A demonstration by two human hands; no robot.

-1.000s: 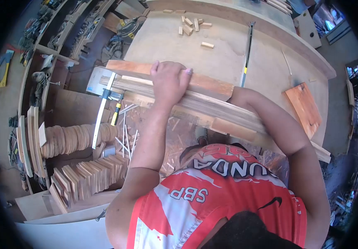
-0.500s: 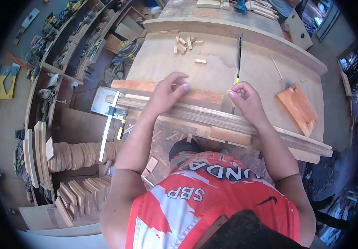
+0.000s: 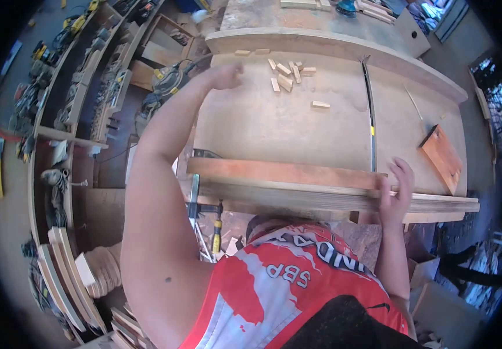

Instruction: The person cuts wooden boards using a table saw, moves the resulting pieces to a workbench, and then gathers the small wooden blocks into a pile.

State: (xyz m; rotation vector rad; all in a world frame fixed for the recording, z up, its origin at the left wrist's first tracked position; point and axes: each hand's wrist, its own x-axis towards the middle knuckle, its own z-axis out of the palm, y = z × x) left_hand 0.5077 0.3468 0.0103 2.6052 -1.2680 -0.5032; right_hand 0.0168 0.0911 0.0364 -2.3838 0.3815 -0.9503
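My left hand (image 3: pixel 226 76) is stretched out over the far left of the wooden worktable (image 3: pixel 233 128), beside the loose small wooden blocks (image 3: pixel 284 84); its fingers are blurred and mostly turned from view. Along the near edge lies a reddish board (image 3: pixel 286 173), with a stack of long thin wooden strips (image 3: pixel 320 201) in front of it. My right hand (image 3: pixel 398 189) is at the right end of the reddish board, over the strips, fingers apart and nothing visible between them. One more small block (image 3: pixel 320 104) lies by itself mid-table.
A clamp with a yellow and black handle (image 3: pixel 217 232) hangs at the near left edge. A long dark metal bar (image 3: pixel 370 110) crosses the table. An orange-brown board (image 3: pixel 441 158) and a thin stick (image 3: pixel 413 103) lie on the right. Tool shelves (image 3: pixel 70 139) stand left.
My left hand has left the board and reached far left toward the blocks. My right hand has moved right and opened from a pinch. The view has shifted, and the reddish board lies straighter against the strips.
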